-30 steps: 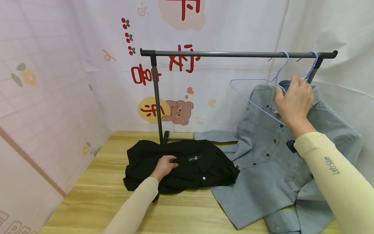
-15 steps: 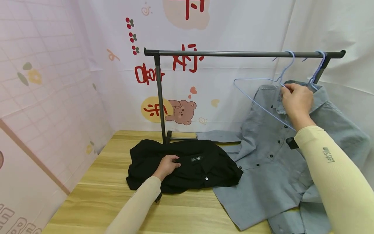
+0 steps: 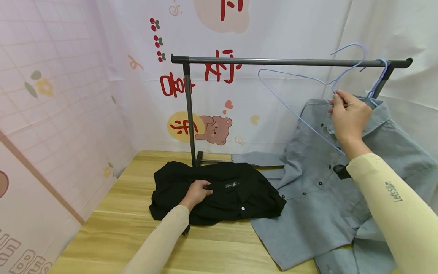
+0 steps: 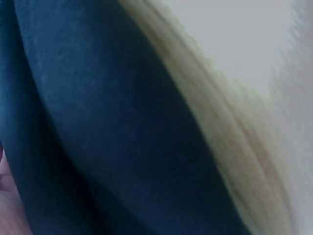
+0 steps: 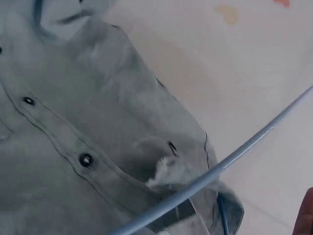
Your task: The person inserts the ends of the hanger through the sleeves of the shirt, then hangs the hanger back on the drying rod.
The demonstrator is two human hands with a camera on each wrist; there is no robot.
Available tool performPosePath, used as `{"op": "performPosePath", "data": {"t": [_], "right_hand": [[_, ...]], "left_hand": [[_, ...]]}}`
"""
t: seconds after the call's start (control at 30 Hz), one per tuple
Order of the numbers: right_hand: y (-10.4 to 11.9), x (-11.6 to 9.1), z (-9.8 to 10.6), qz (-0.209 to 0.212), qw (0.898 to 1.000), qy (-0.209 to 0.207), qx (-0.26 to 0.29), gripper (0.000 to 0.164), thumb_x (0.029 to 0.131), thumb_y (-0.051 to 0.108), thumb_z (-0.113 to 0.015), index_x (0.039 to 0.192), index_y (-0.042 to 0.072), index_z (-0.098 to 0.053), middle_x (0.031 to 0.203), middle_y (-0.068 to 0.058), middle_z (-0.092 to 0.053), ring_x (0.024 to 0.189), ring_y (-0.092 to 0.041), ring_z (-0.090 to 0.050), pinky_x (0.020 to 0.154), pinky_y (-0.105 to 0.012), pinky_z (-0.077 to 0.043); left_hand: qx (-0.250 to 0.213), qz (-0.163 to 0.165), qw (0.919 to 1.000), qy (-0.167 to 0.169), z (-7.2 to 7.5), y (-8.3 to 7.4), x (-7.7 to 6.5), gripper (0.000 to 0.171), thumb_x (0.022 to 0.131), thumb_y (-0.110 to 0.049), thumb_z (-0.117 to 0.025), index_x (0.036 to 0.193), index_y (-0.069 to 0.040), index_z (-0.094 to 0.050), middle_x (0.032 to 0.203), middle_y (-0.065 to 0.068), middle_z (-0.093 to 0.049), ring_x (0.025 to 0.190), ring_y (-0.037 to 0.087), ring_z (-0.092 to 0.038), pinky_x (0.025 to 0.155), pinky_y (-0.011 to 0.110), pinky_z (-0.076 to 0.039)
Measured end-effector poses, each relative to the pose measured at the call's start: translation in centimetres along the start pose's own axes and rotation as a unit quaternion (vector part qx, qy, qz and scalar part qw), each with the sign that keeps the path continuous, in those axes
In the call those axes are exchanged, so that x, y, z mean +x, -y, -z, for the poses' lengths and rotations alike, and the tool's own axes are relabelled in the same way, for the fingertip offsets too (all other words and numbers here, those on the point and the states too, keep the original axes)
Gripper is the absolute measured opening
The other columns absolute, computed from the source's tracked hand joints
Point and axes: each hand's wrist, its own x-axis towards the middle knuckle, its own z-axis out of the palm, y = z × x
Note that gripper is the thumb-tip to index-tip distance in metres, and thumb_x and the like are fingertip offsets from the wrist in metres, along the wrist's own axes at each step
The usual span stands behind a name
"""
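Note:
My right hand (image 3: 351, 116) pinches a thin light-blue wire hanger (image 3: 291, 108) near the base of its hook. The hanger is tilted, and its hook tip stands above the dark rail (image 3: 273, 61). In the right wrist view one hanger wire (image 5: 195, 188) crosses in front of a grey-blue button shirt (image 5: 112, 112). My left hand (image 3: 196, 193) grips a fold of a black shirt (image 3: 226, 203) lying bunched on the table; its lower fingers are hidden. Black cloth (image 4: 122, 137) fills much of the left wrist view.
The grey-blue shirt (image 3: 315, 213) hangs at the rack's right end from a second blue hanger (image 3: 378, 82), its lower part spread over the wooden table (image 3: 113, 228). A rack post (image 3: 189, 114) stands behind the black shirt. A printed curtain (image 3: 291, 30) backs everything.
My right hand has closed on the hanger and lifted it, so its hook has risen off the rail and the frame has tilted. The left hand stays on the black shirt; the view shifts slightly.

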Motion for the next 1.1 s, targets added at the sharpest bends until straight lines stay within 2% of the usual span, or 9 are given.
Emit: {"op": "performPosePath", "data": {"t": [0.2,0.37,0.5,0.6,0.73,0.83,0.93,1.1], "right_hand": [[-1.7,-3.8,-0.3,0.093,0.995,0.012,0.038,0.023,0.100,0.015,-0.061,0.112,0.001,-0.075,0.088,-0.023,-0.072,0.061,0.017,-0.055,0.059,-0.004,-0.042],[-4.3,-7.4,-0.9,0.179,0.979,0.078,0.053,0.015,0.093,-0.002,-0.066,0.105,-0.004,-0.076,0.080,-0.021,-0.072,0.065,0.020,-0.055,0.060,-0.002,-0.042],[-6.2,-9.9,-1.8,0.250,0.959,0.134,0.020,0.019,0.087,-0.008,-0.071,0.103,-0.001,-0.076,0.079,-0.012,-0.073,0.065,0.003,-0.063,0.063,-0.004,-0.042],[-7.3,-11.5,-2.5,0.282,0.944,0.173,-0.015,0.025,0.083,-0.008,-0.074,0.106,0.002,-0.076,0.084,-0.008,-0.074,0.066,-0.016,-0.068,0.061,-0.015,-0.048],[-8.5,-13.1,-3.0,0.300,0.930,0.209,-0.043,0.029,0.081,-0.005,-0.076,0.109,0.005,-0.075,0.089,-0.007,-0.074,0.073,-0.023,-0.071,0.060,-0.035,-0.053],[-9.0,-13.8,-3.4,0.297,0.927,0.224,-0.046,0.027,0.083,-0.005,-0.074,0.109,0.003,-0.075,0.090,-0.009,-0.074,0.075,-0.026,-0.071,0.060,-0.044,-0.054],[-9.2,-14.4,-4.1,0.271,0.932,0.236,-0.047,0.025,0.087,-0.003,-0.072,0.111,0.003,-0.074,0.091,-0.010,-0.074,0.076,-0.027,-0.071,0.062,-0.046,-0.055],[-8.8,-15.5,-6.3,0.197,0.946,0.259,-0.004,0.020,0.093,0.004,-0.068,0.112,0.001,-0.074,0.090,-0.009,-0.074,0.077,-0.026,-0.071,0.065,-0.043,-0.055]], "left_hand": [[-0.010,0.002,0.9999,0.012,-0.1,-0.2,0.1,0.036,0.094,-0.013,-0.069,0.129,-0.005,-0.065,0.130,0.019,-0.060,0.121,0.037,-0.054,0.098,0.051,-0.045],[-0.030,0.001,0.9992,0.025,0.1,0.0,0.3,0.038,0.095,-0.014,-0.068,0.132,-0.005,-0.063,0.133,0.019,-0.057,0.124,0.037,-0.052,0.100,0.051,-0.044],[-0.056,-0.004,0.9980,0.030,0.7,0.2,0.3,0.035,0.095,-0.013,-0.068,0.130,-0.007,-0.064,0.132,0.015,-0.058,0.122,0.034,-0.052,0.099,0.050,-0.044],[-0.082,-0.018,0.9960,0.032,1.0,0.2,0.5,0.029,0.095,-0.012,-0.067,0.124,-0.008,-0.068,0.125,0.010,-0.061,0.116,0.029,-0.055,0.097,0.046,-0.045],[-0.113,-0.030,0.9926,0.035,1.0,-0.2,0.5,0.027,0.096,-0.011,-0.067,0.122,-0.008,-0.069,0.118,0.007,-0.066,0.110,0.026,-0.059,0.094,0.043,-0.048],[-0.122,-0.042,0.9911,0.034,1.2,-0.9,0.6,0.032,0.096,-0.011,-0.066,0.128,-0.006,-0.066,0.122,0.009,-0.066,0.114,0.028,-0.059,0.097,0.044,-0.047],[-0.118,-0.062,0.9907,0.031,1.3,-1.9,0.9,0.034,0.097,-0.013,-0.066,0.130,-0.005,-0.065,0.126,0.010,-0.065,0.116,0.027,-0.058,0.099,0.045,-0.046],[-0.126,-0.085,0.9873,0.046,1.3,-3.6,1.2,0.031,0.097,-0.015,-0.066,0.127,-0.006,-0.067,0.118,0.009,-0.068,0.103,0.025,-0.063,0.095,0.042,-0.049]]}}
